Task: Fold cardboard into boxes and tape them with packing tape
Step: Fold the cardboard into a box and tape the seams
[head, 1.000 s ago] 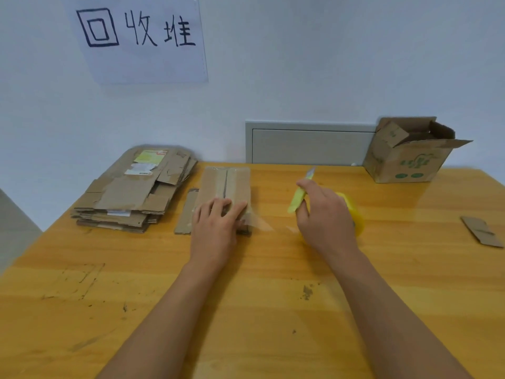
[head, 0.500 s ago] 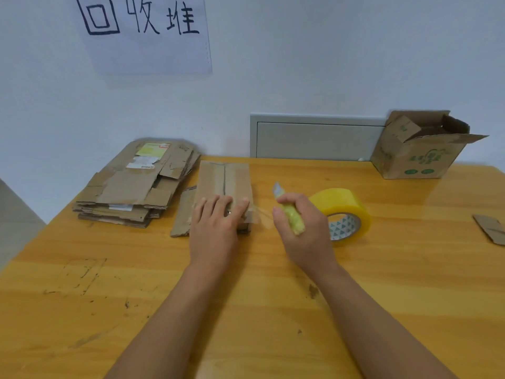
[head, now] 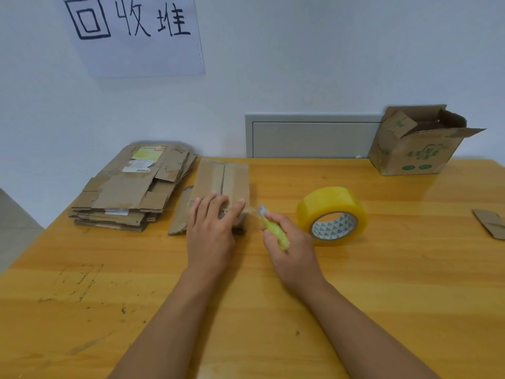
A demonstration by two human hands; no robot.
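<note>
left hand (head: 211,228) pressing box (head: 222,184), right hand (head: 291,247) gripping cutter (head: 274,231)

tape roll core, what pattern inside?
The tape roll is yellow; its inner core shows white with small teal triangles. Head view is the only one.

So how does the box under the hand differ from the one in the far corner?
The small box is closed, its flaps meeting at a seam, with the left hand flat on it; the corner box stands open, flaps up, untouched. The small box is plain brown; the corner box has green print. Both are brown cardboard on the table.
</note>
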